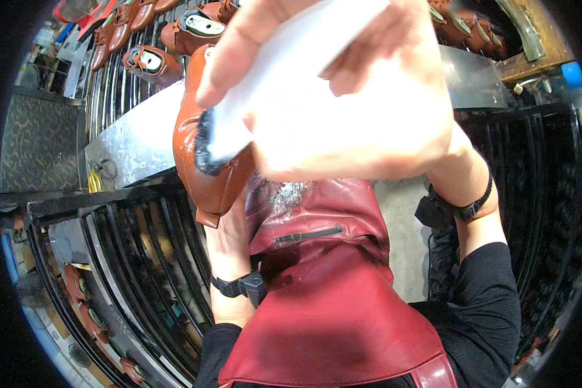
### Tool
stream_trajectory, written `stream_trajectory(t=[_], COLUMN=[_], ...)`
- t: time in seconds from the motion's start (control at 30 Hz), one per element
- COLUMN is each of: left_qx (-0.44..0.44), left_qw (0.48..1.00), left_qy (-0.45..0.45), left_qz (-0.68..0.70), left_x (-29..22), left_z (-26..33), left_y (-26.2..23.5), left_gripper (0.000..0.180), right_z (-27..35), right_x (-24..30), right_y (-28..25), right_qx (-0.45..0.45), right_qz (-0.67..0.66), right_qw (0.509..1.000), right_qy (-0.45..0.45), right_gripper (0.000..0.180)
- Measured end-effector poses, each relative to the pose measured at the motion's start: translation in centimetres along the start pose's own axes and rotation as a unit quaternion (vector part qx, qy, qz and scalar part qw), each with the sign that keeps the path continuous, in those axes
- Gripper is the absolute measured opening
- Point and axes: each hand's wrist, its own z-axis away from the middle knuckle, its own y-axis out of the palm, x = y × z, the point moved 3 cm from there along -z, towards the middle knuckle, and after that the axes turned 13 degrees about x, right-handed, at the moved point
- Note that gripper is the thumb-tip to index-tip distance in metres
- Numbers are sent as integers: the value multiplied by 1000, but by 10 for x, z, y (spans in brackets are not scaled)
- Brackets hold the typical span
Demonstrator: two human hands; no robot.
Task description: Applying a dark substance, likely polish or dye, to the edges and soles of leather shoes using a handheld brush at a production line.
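Note:
Close in front of me, my right hand point(362, 129) is closed around a brush with a white handle point(271, 71). Its short black bristles point(205, 143) lie against the side of a glossy brown leather shoe point(191, 145). The shoe is held up off the bench with its narrow end downward. My left hand point(234, 216) supports it from behind; only the wrist and heel of that hand show, and the fingers are hidden by the shoe. Bright light washes out much of my right hand and the brush handle.
Several brown shoes point(150, 61) stand on a barred rack at the back left, with more point(465, 29) at the back right. A metal sheet point(136, 136) lies before the rack. Dark slatted shelving point(155, 252) flanks me. A red apron point(343, 310) covers my lap.

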Motion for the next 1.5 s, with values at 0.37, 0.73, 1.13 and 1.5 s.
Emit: stream_trajectory(t=[0.37, 0.73, 1.13, 1.5], left_qx=[13, 14, -265, -328], left_qw=[970, 728, 904, 941], left_qy=[65, 8, -147, -83], left_qz=[233, 686, 300, -2], left_x=[70, 37, 8, 64], left_z=[3, 23, 24, -197], left_y=[6, 10, -26, -305], left_gripper=[44, 42, 61, 32], right_z=[-14, 23, 104, 66], right_x=[-49, -88, -123, -77], right_y=[-21, 23, -2, -32], right_qx=[5, -192, -218, -240], right_qz=[295, -122, 318, 448], right_qw=[943, 973, 922, 821], right_qy=[-153, -32, 39, 261], right_gripper=[25, 29, 19, 45])
